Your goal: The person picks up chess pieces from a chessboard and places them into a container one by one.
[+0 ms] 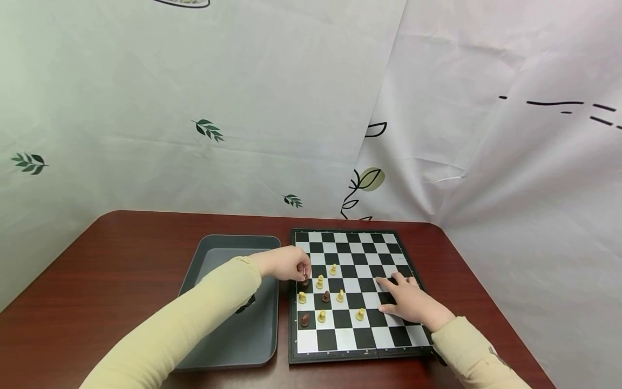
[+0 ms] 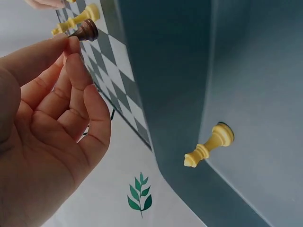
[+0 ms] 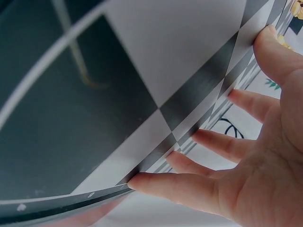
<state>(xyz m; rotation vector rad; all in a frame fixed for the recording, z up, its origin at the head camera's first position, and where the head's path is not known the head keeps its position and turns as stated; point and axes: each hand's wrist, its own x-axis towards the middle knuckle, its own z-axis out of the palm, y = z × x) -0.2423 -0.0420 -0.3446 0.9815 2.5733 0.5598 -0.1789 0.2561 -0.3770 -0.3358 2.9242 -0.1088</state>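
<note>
At the left edge of the chessboard (image 1: 345,355), my left hand (image 1: 285,263) pinches a dark brown chess piece (image 2: 88,30) by its top between thumb and fingertips. The piece is upright with its base at or just over the board; whether it touches cannot be told. Several yellow chess pieces (image 1: 319,282) stand close by, along with two more brown pieces, one (image 1: 326,296) among the yellow ones and another (image 1: 304,320) near the front left corner. My right hand (image 1: 410,300), fingers spread, rests its fingertips on the board's right side and holds nothing.
A grey tray (image 1: 228,361) lies left of the board, under my left forearm. Inside it stands a yellow chess piece (image 2: 214,143), seen in the left wrist view. Both are on a reddish-brown table (image 1: 121,270), with a white patterned cloth (image 1: 272,108) hanging behind.
</note>
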